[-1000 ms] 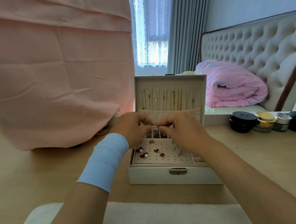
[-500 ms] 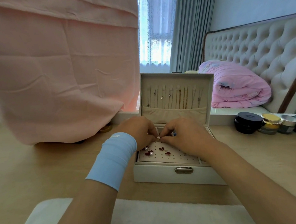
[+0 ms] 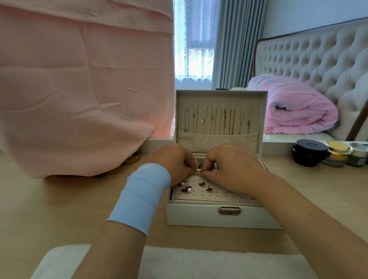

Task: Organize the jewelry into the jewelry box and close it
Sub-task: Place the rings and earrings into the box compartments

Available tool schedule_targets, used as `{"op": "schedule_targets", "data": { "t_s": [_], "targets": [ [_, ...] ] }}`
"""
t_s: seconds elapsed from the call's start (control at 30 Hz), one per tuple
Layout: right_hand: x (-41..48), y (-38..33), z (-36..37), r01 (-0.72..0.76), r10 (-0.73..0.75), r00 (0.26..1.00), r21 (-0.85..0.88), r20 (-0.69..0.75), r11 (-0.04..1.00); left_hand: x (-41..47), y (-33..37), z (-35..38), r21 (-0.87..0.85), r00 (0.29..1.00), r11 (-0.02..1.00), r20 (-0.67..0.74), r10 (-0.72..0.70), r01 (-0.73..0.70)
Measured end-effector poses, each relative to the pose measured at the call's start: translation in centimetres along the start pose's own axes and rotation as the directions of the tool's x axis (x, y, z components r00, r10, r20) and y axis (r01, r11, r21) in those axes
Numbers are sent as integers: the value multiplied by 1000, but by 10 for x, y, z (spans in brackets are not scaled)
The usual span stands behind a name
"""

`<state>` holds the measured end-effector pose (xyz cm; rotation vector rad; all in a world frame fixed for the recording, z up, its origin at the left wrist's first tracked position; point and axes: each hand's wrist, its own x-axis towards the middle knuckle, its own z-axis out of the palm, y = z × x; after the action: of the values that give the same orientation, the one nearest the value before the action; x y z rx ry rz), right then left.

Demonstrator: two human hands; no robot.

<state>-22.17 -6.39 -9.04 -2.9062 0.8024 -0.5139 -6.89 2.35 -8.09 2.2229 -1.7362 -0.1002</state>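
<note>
A white jewelry box (image 3: 209, 218) stands open on the wooden floor, its lid (image 3: 219, 94) upright with several necklaces (image 3: 219, 122) hanging inside. Red and pearl earrings (image 3: 187, 189) sit pinned on the perforated tray (image 3: 209, 197). My left hand (image 3: 174, 163), with a blue wristband, and my right hand (image 3: 229, 168) meet over the back of the tray. Both pinch one small earring (image 3: 199, 171) between their fingertips. The compartments behind the tray are mostly hidden by my hands.
A pink cloth (image 3: 70, 83) hangs at the left, close to the box. Several cosmetic jars (image 3: 336, 154) stand on the floor at the right. A bed with a pink quilt (image 3: 293, 105) lies behind. A white rug (image 3: 192, 270) lies in front.
My hands have stayed together over the tray, drifting slightly nearer its pinned earrings. The view has shifted a little, so the box sits lower in the frame.
</note>
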Motion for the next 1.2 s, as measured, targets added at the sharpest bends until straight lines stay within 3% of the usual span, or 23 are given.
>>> {"op": "schedule_targets", "data": {
  "t_s": [0.2, 0.43, 0.6, 0.77, 1.03, 1.13, 1.2],
  "targets": [
    [2, 4, -10, -4, -10, 981, 73, 194, 997, 0, 1, 1, -6, 1000, 1000, 10, 1, -1],
    [-2, 23, -43, -55, 9, 977, 210, 214, 976, 0, 9, -4, -16, 998, 999, -47, 45, -46],
    [-12, 29, -52, -93, 19, 928, 181, 372, 979, 1, 17, 6, -25, 996, 997, 59, 68, -66],
    [-16, 25, -45, -111, 34, 892, 146, 450, 983, -1, 14, 1, -151, 997, 986, 23, 71, -67],
    [-17, 29, -43, -121, 12, 915, 247, 403, 961, -7, 23, -5, -323, 992, 938, -8, 128, -124],
    [-13, 30, -47, -73, 14, 988, 389, 153, 918, -7, 24, -10, -430, 987, 888, -67, 149, -163],
    [-11, 29, -48, -30, 54, 998, 483, -35, 875, -7, 24, -13, -517, 984, 837, -102, 148, -179]
  ]
}}
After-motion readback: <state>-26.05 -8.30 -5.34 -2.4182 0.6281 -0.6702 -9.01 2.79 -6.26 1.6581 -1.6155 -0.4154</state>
